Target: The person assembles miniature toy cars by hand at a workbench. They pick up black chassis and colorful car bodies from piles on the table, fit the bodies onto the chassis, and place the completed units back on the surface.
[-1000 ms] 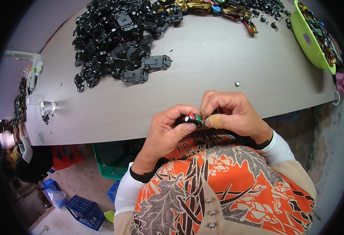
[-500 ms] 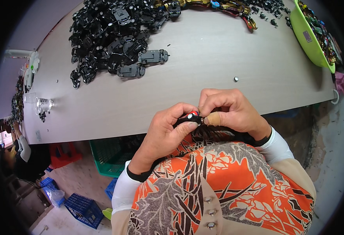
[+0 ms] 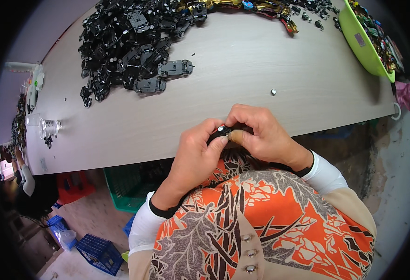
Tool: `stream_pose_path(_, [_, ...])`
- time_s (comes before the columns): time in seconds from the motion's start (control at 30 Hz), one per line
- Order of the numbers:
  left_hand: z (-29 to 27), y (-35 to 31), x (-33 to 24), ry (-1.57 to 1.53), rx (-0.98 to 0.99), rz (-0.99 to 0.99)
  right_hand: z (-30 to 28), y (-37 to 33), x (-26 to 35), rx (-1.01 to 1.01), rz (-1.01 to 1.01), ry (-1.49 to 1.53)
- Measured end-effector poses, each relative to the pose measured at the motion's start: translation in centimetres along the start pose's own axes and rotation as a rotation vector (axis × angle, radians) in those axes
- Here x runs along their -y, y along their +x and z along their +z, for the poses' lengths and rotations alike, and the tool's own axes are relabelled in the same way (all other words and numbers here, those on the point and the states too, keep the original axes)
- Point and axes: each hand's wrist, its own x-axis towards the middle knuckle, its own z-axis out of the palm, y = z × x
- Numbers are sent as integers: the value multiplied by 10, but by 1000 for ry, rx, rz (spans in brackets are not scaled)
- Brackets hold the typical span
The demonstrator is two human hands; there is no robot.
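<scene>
Just off the table's front edge, my left hand (image 3: 193, 151) is closed around a small dark toy car (image 3: 217, 135), thumb below and fingers above. One silver-hubbed wheel of the car shows between the fingers. My right hand (image 3: 263, 133) pinches the car's right end, its thumb wrapped in a tan covering. Most of the car, and whatever small part lies under the right fingertips, is hidden. Beyond the right hand, a loose small wheel (image 3: 273, 92) rests on the table.
A heap of black toy car chassis (image 3: 121, 51) covers the table's far left. Gold car bodies (image 3: 233, 3) lie behind; a green basin (image 3: 361, 51) of parts stands far right. A clear cup (image 3: 50, 128) is at left. Below are a green crate (image 3: 116, 196) and another person (image 3: 32, 191).
Both hands have shifted slightly up and left with the car. The right fingers have closed in tighter on its end, and the red patch seen earlier is now covered.
</scene>
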Motion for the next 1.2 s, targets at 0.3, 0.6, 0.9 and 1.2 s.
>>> stream_pose_path(0.3, [-14, -5, 4, -545, 61, -339, -14, -6, 3, 39, 337, 489])
stream_pose_path(0.6, [-11, -23, 3, -148, -17, -174, 8, 3, 6, 136, 7, 54])
stream_pose_path(0.9, [-87, -142, 57, -173, -380, -352, -98, 78, -17, -425, -169, -487])
stream_pose_path(1.2, [-98, -136, 37, 9, -594, -270, -170, 88, -64, -539, 16, -849])
